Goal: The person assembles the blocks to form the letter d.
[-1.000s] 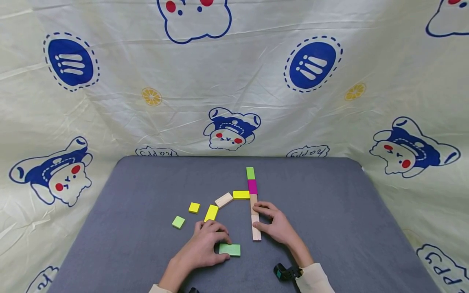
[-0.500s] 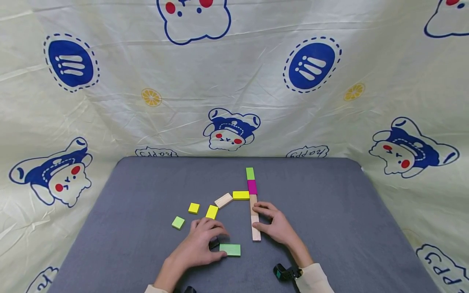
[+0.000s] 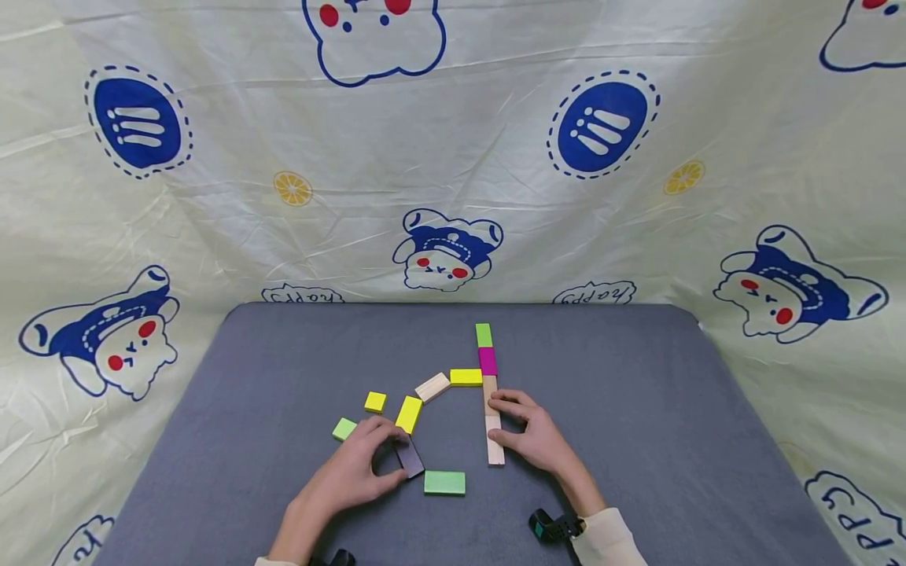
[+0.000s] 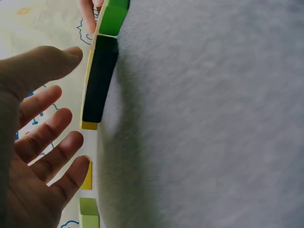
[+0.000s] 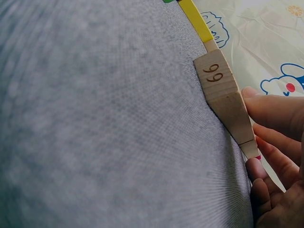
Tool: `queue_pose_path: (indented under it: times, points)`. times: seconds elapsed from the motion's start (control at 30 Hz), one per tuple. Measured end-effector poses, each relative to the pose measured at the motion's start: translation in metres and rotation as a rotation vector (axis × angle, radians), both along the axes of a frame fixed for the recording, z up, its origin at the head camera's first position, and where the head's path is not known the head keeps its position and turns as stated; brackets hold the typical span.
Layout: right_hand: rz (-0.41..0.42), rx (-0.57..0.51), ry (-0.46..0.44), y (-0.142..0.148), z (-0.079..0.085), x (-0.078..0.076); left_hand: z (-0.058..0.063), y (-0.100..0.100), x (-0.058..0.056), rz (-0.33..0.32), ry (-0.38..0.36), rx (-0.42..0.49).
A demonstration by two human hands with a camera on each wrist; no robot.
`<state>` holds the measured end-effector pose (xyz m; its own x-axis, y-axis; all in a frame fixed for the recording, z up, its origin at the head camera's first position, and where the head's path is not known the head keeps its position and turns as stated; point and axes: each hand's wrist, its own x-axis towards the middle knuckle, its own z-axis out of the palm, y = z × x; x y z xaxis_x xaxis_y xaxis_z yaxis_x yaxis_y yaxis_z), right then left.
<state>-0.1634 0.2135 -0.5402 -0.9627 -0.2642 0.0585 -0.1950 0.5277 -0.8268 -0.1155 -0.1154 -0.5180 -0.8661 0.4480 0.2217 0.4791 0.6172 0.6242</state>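
Observation:
In the head view my left hand [image 3: 357,464] is beside a dark block [image 3: 409,458] lying on the table. In the left wrist view its fingers are spread and the thumb stands apart from the dark block [image 4: 99,78]. A light green block [image 3: 444,483] lies at its near right corner, a yellow block [image 3: 409,414] at its far end. My right hand [image 3: 538,436] rests thumb and fingertips along the right side of two plain wooden blocks [image 3: 495,448] set end to end. Engraved digits show on the nearer wooden block [image 5: 213,76] in the right wrist view.
A magenta block [image 3: 487,361] and a green block [image 3: 484,335] extend the wooden column away from me. Another yellow block [image 3: 465,377] and a tilted wooden block [image 3: 432,387] curve off leftward. A small yellow block [image 3: 375,402] and a pale green one [image 3: 344,428] lie at the left.
My left hand has moved left, off the light green block, leaving the dark block in view between that and the yellow one. My right hand stays in place.

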Motion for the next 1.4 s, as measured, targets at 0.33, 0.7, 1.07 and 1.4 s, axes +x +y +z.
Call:
queue_pose_path:
  times: [0.33,0.7,1.07,1.4]
  points:
    - [0.002,0.003,-0.004,0.0,-0.001,0.0,-0.006,0.005,0.002,-0.019,-0.02,0.013]
    - [0.001,0.012,-0.006,0.0,-0.001,-0.001,0.001,-0.002,-0.001,0.028,-0.014,-0.003]
    - [-0.004,0.013,-0.019,0.001,-0.001,0.0,0.005,-0.029,-0.002,0.207,0.033,-0.007]
    - [-0.011,0.012,-0.025,0.0,-0.001,0.0,-0.006,-0.047,-0.001,0.44,-0.077,0.029]
